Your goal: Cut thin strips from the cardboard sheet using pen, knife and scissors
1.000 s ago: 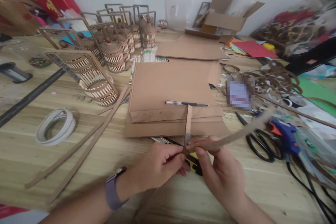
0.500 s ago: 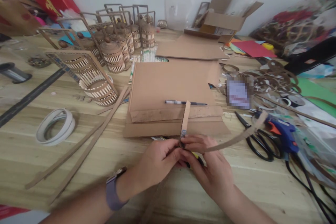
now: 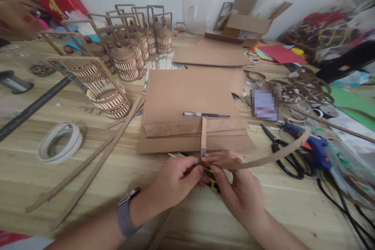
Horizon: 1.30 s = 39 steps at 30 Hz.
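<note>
One wooden table (image 3: 293,211) bears flat cardboard sheets (image 3: 190,90) just beyond the worker, a placement that seems to give the fingers room nearer the body. There the left hand (image 3: 175,179) and right hand (image 3: 243,191) meet, both pinching a brown cardboard strip (image 3: 275,157), probably close together to steady it, while its long end curves off rightward above a partly hidden yellow-and-black tool (image 3: 213,181). Within easy reach, a pen (image 3: 205,115) lies on the sheets, and whether the short piece (image 3: 204,134) pointing toward it joins the strip, I cannot tell.
</note>
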Tool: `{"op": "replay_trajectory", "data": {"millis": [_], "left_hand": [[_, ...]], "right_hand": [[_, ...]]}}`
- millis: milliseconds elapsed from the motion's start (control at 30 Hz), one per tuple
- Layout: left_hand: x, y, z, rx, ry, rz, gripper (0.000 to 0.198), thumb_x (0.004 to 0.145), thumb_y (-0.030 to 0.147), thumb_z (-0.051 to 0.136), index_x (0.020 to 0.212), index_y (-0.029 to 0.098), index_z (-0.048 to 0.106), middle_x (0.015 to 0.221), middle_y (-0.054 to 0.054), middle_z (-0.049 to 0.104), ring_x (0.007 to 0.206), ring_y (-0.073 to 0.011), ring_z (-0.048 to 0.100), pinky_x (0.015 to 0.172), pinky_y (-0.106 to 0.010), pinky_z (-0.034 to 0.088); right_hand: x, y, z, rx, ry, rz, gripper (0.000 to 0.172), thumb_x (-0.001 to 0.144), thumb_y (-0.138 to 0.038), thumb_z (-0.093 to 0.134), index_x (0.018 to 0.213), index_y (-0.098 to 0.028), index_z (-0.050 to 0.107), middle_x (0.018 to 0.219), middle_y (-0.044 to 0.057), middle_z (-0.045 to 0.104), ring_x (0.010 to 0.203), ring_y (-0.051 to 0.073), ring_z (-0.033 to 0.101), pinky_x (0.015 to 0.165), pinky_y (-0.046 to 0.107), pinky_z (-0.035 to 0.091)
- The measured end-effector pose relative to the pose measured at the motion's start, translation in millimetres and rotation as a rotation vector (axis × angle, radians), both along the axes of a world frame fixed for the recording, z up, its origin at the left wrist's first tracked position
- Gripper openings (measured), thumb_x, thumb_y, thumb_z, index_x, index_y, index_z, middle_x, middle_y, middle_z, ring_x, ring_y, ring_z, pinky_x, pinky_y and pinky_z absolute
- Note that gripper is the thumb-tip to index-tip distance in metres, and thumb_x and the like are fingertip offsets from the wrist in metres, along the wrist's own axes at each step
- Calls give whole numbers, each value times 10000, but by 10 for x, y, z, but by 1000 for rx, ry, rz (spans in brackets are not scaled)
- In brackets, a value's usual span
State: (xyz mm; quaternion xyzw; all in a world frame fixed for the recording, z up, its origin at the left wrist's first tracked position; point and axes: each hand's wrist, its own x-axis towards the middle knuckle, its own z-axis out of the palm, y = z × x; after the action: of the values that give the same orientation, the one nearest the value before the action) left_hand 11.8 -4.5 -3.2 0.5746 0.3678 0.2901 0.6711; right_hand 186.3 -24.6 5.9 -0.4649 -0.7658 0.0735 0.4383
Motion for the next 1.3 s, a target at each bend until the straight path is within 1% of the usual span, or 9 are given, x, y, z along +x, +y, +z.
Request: {"op": "replay_trajectory", "data": {"millis": [167,300,433,567,667,833,933,1067,1300], "left_hand": [[-10,19,-4,12,-46,4,375,968,480,531,938,138,684,893,-63,720,783,-160,693,689,-231,549],[-20,18,5,38,-8,13,356,984,444,504,960,139,686,866,-59,714,764,-159,693,687,-234,549],[-13,12,30,52,-12,24,339,982,410,489,934,133,679,847,-70,726,755,-164,704,677,-232,555],[-22,-22,44,45,3,-36,349,976,398,475,902,119,672,837,-107,745,773,-201,732,691,-268,577],[-31,-35,29,48,15,-52,350,967,401,495,915,107,679,847,-126,754,785,-219,739,705,-290,585],[-17,5,15,7,-49,2,375,966,461,522,974,126,688,889,-96,749,794,-184,725,706,-253,576],[-11,23,35,38,-22,22,377,975,458,501,961,132,691,867,-80,741,768,-173,714,699,-249,569],[-13,20,57,85,48,38,345,985,397,467,925,136,684,819,-62,731,735,-166,705,664,-235,553],[-9,11,64,89,39,49,302,975,351,475,1006,135,684,897,-73,750,784,-167,707,721,-248,564]], "right_hand": [[-34,14,-23,58,13,62,100,943,-158,573,938,-258,576,894,5,763,867,184,737,759,344,552],[-24,34,-41,91,-83,41,67,934,-179,612,950,-244,612,965,30,774,922,195,730,796,357,536],[-12,32,-25,125,-102,33,127,923,-142,601,971,-254,639,960,21,787,900,197,733,842,378,521],[20,-20,-24,-29,38,-19,142,941,-159,569,976,-270,651,919,18,765,853,179,719,738,325,561],[45,-53,-65,-144,159,-28,151,961,-174,545,992,-274,654,944,23,748,888,168,711,700,286,577],[27,-29,-65,-22,62,11,163,927,-151,587,1010,-275,654,945,-3,773,932,171,713,820,323,548],[6,-1,-24,19,7,23,134,914,-157,601,981,-267,638,937,-8,779,890,168,724,797,329,530],[-2,21,-30,61,-95,2,102,908,-182,635,967,-264,626,994,15,787,933,205,733,815,370,499],[1,16,-36,128,-114,22,174,912,-133,613,1010,-275,639,966,7,795,884,205,741,868,397,472]]}}
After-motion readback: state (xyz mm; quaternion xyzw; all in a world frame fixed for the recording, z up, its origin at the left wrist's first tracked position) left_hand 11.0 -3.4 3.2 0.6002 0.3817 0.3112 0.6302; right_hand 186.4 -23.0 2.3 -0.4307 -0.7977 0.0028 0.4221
